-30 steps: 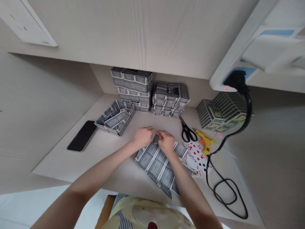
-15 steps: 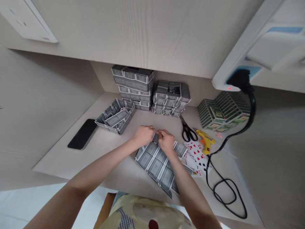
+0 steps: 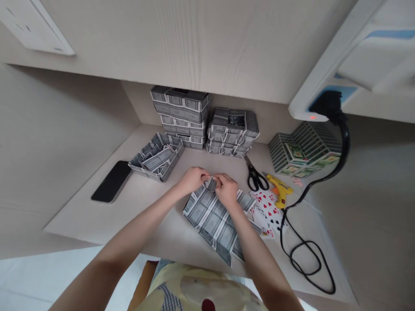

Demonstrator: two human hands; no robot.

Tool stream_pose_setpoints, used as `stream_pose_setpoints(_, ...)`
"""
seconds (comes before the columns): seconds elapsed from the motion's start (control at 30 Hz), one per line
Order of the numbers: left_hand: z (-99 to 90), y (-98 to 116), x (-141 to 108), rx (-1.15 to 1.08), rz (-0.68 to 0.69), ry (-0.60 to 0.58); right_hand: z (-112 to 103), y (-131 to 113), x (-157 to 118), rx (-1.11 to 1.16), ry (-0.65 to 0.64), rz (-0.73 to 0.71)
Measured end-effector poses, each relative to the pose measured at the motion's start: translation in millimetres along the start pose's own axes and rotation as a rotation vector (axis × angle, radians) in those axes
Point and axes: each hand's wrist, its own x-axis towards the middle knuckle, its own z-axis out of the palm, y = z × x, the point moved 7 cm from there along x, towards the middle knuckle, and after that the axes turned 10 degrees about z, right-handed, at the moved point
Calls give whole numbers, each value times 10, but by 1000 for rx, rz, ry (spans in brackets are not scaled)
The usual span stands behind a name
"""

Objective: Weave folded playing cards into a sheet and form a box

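A panel of interlocked grey-backed playing cards (image 3: 209, 211) lies slanted on the desk in front of me, one folded edge raised at its near side. At its far edge my left hand (image 3: 193, 179) and my right hand (image 3: 226, 189) meet, fingertips pinched together at a small card flap. The exact fold between the fingers is too small to make out. My right forearm crosses over the panel and hides part of it. Loose face-up playing cards (image 3: 266, 207) lie just right of the panel, partly under its edge.
Black scissors (image 3: 257, 178) and a yellow glue gun (image 3: 279, 190) lie to the right, with a looping black cord (image 3: 303, 244). Stacked card boxes (image 3: 181, 106) stand at the back. Left are an open card tray (image 3: 162, 175) and a phone (image 3: 112, 181). A green card structure (image 3: 285, 153) stands right.
My left fingertips have shifted slightly at the flap, and a small light bit now shows between the hands. The panel has barely moved.
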Motion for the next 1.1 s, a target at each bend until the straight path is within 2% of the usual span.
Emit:
stream_pose_setpoints(0.13, 7, -28, -65, -15, -57, 5, -83, -55, -1, -35, -26, -19)
stream_pose_setpoints(0.27, 47, -57, -126, 91, -152, -29, -157, -137, -15, -142, -167, -67)
stream_pose_setpoints(0.4, 71, -19, -128, 97, -134, -18, -145, -85, -23, -352, -282, 18)
stream_pose_setpoints(0.53, 82, 25, -108, 85, -120, -24, -86, -94, -45, -377, -257, 60)
stream_pose_setpoints(0.7, 123, 86, -81, 140, -93, -62, -29, -174, -98, -351, -209, 8)
stream_pose_setpoints(0.83, 112, 92, -120, 73, -101, 10, -70, -150, -92, -349, -186, 24)
stream_pose_setpoints(0.9, 109, 55, -159, 53, -154, 35, -88, -138, -83, -358, -200, 36)
stream_pose_setpoints(0.97, 137, 17, -192, 68, -213, 2, -82, -139, -83, -386, -240, 47)
stream_pose_setpoints(1.1, 180, 33, -193, 77, -214, -29, -35, -184, -118, -491, -326, 67)
